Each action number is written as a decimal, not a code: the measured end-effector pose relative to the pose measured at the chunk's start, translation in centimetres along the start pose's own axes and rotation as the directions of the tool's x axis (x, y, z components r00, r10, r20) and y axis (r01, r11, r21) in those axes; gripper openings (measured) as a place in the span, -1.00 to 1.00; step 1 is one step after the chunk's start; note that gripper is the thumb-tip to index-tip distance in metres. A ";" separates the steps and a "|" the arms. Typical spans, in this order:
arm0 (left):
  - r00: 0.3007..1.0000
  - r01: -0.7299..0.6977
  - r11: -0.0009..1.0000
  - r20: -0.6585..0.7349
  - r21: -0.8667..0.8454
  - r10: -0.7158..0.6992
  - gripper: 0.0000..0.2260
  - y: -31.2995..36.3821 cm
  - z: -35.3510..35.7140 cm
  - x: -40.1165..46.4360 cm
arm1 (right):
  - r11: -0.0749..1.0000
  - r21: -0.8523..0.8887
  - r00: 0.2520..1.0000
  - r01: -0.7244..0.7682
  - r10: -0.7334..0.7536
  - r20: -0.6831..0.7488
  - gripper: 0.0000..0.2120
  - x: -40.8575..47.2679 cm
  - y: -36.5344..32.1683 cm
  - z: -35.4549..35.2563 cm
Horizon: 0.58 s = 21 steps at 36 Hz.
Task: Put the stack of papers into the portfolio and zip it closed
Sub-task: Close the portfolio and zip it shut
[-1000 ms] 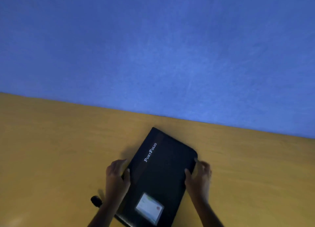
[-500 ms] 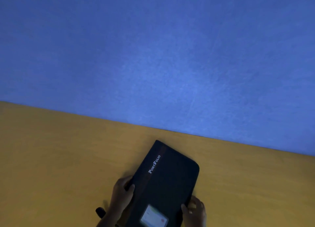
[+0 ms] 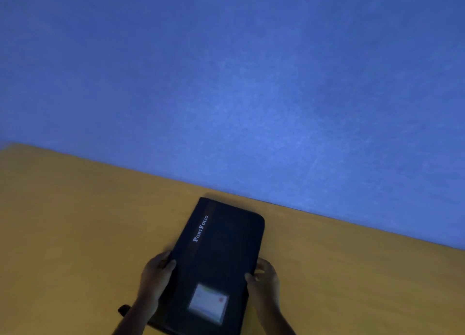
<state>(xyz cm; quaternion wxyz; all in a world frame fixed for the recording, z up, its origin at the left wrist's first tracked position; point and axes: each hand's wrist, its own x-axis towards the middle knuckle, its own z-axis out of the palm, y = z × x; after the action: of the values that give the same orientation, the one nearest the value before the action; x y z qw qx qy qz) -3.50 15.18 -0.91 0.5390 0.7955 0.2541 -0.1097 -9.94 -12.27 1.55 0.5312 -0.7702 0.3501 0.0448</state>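
A black portfolio (image 3: 221,254) lies closed on the yellow-brown table (image 3: 75,221), white "PortFolio" lettering along its left side and a small card window near its front end. My left hand (image 3: 156,278) grips its left edge, thumb on the cover. My right hand (image 3: 264,282) holds its right edge, fingers curled around the side. No papers are visible.
A blue wall (image 3: 226,83) rises right behind the table's far edge. A small black object (image 3: 123,309) lies on the table beside my left wrist.
The view has tilted back down and both hands are fully in frame again. My right hand has moved up along the portfolio's right edge. The portfolio has stayed in place.
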 end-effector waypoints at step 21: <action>0.997 -0.017 0.999 -0.079 0.047 0.020 -0.68 1.7 -8.1 11.1 | 0.995 0.091 0.951 0.051 -0.076 0.300 -0.67 6.3 -7.6 12.4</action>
<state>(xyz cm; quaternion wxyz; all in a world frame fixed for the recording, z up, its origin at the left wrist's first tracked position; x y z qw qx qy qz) 5.97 25.23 -1.31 0.5108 0.8139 0.2654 -0.0787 2.99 -3.34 -0.61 0.6109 -0.7426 0.2411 0.1310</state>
